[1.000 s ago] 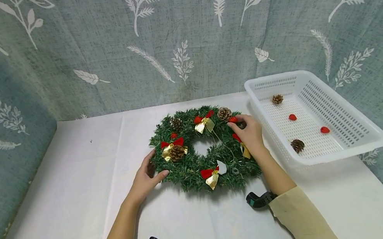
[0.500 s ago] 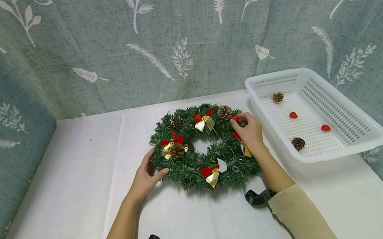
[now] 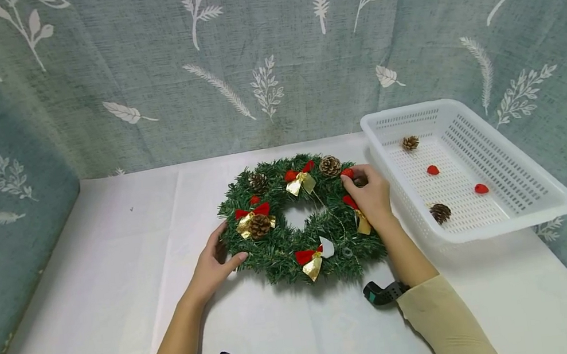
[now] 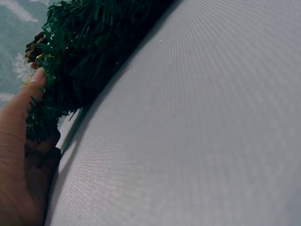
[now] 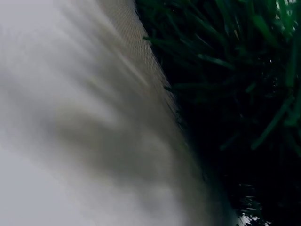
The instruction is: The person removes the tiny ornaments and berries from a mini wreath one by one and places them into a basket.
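Note:
A green Christmas wreath (image 3: pixel 281 258) lies on the white table, dressed with red and gold bows, pinecones and small red berries. My left hand (image 3: pixel 213 264) grips its left rim; the left wrist view shows the thumb (image 4: pixel 37 80) on the foliage and the other fingers curled lower down, partly in shadow. At the upper right of the wreath, my right hand (image 3: pixel 372 193) pinches a red berry (image 3: pixel 347 172) between thumb and fingers, close to a pinecone (image 3: pixel 330 166). Only dark foliage (image 5: pixel 235 84) and a blurred pale surface show in the right wrist view.
A white perforated plastic basket (image 3: pixel 522 227) stands to the right of the wreath. Inside are two pinecones (image 3: pixel 440 213) and two red berries (image 3: pixel 481 188). A grey-green leaf-patterned curtain (image 3: pixel 165 137) hangs behind and beside the table (image 3: pixel 103 288).
The right hand has shifted very slightly outward with the berry at the wreath's upper right. The left hand keeps its hold on the rim. The head view has moved a little.

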Action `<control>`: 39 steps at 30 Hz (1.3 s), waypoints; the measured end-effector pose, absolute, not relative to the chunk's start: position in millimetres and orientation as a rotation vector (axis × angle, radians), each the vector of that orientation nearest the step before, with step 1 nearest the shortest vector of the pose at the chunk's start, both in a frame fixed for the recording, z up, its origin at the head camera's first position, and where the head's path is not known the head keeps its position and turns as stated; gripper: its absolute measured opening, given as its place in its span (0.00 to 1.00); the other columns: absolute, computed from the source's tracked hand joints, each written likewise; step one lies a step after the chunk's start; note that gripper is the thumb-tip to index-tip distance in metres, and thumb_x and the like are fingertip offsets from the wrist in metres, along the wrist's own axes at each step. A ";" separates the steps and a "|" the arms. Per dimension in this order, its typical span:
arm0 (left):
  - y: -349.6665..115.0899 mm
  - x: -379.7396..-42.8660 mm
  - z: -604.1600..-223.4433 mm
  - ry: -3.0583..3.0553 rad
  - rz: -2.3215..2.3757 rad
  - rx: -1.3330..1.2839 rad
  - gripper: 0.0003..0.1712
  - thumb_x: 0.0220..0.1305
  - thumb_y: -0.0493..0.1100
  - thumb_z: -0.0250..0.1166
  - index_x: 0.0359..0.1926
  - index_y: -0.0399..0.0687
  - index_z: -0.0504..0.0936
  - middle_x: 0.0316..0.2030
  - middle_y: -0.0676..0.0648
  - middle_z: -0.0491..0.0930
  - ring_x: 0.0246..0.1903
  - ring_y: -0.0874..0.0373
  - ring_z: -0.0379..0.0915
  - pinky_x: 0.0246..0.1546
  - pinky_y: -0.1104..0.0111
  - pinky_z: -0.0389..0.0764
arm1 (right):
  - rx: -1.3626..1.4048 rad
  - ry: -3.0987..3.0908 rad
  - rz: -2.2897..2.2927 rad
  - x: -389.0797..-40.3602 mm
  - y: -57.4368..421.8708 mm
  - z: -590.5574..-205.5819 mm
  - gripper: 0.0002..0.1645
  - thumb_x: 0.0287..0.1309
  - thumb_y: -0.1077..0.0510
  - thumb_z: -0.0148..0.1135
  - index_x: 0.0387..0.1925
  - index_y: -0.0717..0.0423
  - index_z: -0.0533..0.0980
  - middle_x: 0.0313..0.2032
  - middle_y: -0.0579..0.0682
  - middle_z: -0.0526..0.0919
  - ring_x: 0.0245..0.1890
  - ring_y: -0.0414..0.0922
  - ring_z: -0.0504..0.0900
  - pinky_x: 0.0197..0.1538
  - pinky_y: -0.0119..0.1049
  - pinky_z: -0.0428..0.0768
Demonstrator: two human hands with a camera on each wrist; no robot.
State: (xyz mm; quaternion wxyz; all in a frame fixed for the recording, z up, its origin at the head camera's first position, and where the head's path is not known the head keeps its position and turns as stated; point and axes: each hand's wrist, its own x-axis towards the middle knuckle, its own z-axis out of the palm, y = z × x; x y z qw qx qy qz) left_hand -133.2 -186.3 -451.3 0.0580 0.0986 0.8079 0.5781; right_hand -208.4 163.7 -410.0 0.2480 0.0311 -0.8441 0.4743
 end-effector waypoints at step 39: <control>-185.2 -133.3 -449.8 2.428 1.773 0.293 0.48 0.62 0.43 0.65 0.75 0.54 0.46 0.74 0.42 0.42 0.71 0.37 0.41 0.70 0.47 0.49 | 0.276 -2.073 1.247 -160.5 171.0 -331.7 0.13 0.51 0.66 0.68 0.39 0.67 0.80 0.34 0.59 0.84 0.31 0.38 0.79 0.44 0.28 0.75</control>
